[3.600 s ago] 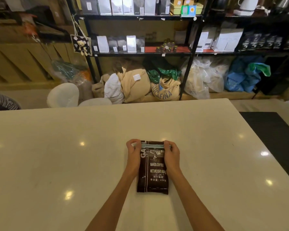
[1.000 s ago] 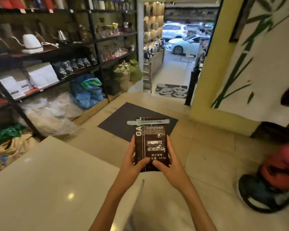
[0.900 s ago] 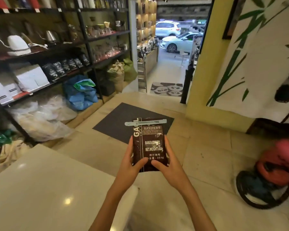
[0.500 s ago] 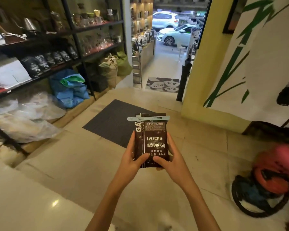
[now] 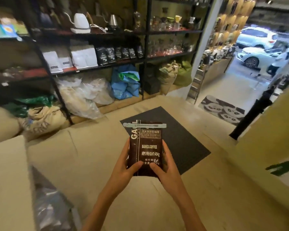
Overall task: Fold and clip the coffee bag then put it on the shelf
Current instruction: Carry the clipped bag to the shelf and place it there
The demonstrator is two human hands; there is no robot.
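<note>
A dark brown coffee bag (image 5: 146, 145) printed "BAKED.COFFEE" is held upright in front of me, over the floor. Its top is folded over and a pale green clip (image 5: 144, 125) runs across the fold. My left hand (image 5: 123, 165) grips the bag's lower left side, thumb on the front. My right hand (image 5: 165, 167) grips the lower right side the same way. The black metal shelf (image 5: 97, 65) stands ahead to the left, carrying white and black coffee bags, kettles and glassware.
A white table corner (image 5: 7, 172) is at my left. Sacks and plastic bags (image 5: 83, 95) lie under the shelf. A dark floor mat (image 5: 182, 142) lies ahead, a yellow wall (image 5: 265, 139) at right, and an open doorway with cars (image 5: 257, 47) beyond.
The bag left the table and is carried in both hands. My view has swung left, bringing the shelf back to the front, and the table corner has come back into view at my left.
</note>
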